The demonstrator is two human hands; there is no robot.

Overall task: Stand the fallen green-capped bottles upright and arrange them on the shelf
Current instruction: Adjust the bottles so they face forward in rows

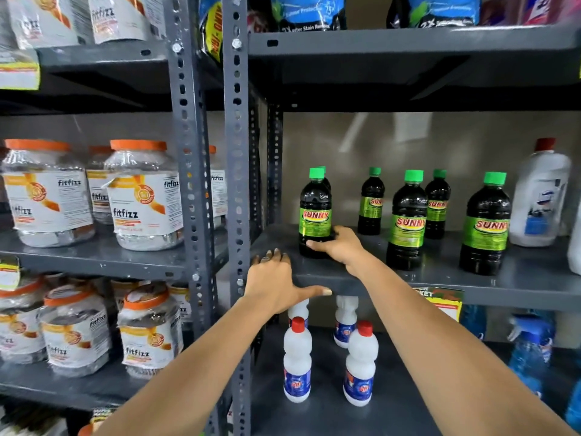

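Several dark green-capped "Sunny" bottles stand upright on the grey shelf [440, 272]. My right hand [341, 247] wraps the base of the leftmost front bottle [315, 209]. Another bottle's cap peeks out just behind it. Two more front bottles stand to the right, one in the middle [407, 221] and one further right [485, 225]. Two smaller-looking ones stand in the back row [371, 201] [437, 204]. My left hand [276, 283] lies flat on the shelf's front left edge, fingers spread, holding nothing.
A white red-capped bottle [539, 196] stands at the shelf's right end. Grey perforated uprights [235, 152] border the shelf on the left. White red-capped bottles [297, 363] stand on the shelf below. Orange-lidded jars [144, 196] fill the left rack.
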